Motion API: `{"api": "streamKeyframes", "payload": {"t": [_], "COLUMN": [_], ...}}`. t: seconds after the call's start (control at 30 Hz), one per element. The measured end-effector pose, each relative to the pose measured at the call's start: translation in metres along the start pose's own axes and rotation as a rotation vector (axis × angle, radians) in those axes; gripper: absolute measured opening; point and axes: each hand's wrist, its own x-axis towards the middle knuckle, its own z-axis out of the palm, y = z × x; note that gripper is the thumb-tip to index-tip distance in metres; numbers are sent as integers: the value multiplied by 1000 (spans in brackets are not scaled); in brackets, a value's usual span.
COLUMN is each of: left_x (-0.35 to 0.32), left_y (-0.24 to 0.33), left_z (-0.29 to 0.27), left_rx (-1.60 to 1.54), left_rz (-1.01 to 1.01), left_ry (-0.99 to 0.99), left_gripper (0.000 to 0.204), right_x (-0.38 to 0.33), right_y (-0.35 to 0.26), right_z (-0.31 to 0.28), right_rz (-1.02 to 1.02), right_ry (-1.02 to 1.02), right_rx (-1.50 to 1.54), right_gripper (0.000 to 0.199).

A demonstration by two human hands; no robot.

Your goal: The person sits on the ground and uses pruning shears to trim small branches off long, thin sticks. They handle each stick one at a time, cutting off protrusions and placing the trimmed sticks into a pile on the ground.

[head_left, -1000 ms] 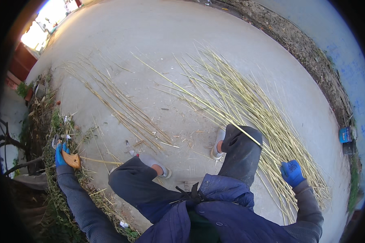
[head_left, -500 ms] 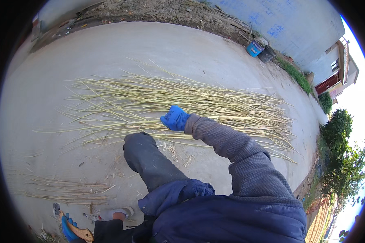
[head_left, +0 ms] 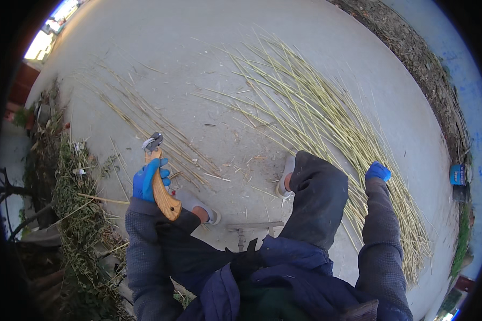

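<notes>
Left glove, right glove: blue. Tool, left of centre: orange-brown grained handle, dark grey head. Stalk heap, right: yellow-green. Thin stalks, upper left: tan-brown. Ground: pale grey. Trousers, sleeves: dark grey. Jacket, bottom: navy. Wall, upper right: pale blue, bluer blotches. Bucket, right edge: blue.

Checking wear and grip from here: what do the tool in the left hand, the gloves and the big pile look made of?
Tool handle: wood, perhaps varnished; streaky brown grain shows.
Tool head: probably metal, grey with bright glints.
Blue gloves: perhaps fabric, possibly rubber-coated; snug and evenly coloured, but the weave is unclear.
Pile of stalks: plant stems, apparently dry; thin, straw-yellow to greenish.
</notes>
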Motion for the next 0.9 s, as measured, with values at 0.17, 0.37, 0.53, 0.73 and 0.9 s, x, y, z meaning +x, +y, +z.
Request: {"api": "streamKeyframes", "payload": {"t": [0.17, 0.37, 0.53, 0.73, 0.9], "left_x": [-2, -20, -40, -47, -35], "left_y": [4, 30, 45, 65, 65], "left_z": [-10, -17, -15, -18, -14], "left_rx": [-142, -285, -280, -347, -206], "left_rz": [43, 42, -66, -292, -373], "left_ry": [159, 127, 131, 40, 171], "left_gripper": [43, 44, 42, 40, 59], "right_x": [66, 14, -131, -219, -224], "right_y": [-98, -349, -510, -601, -648], "right_z": [-99, -172, -134, -103, -80], "right_rz": [-310, -798, -1089, -1118, -1105], "right_ry": [136, 191, -78, -237, -136], "right_rx": [67, 196, 253, 211, 262], "right_gripper": [16, 23, 32, 30, 32]}}
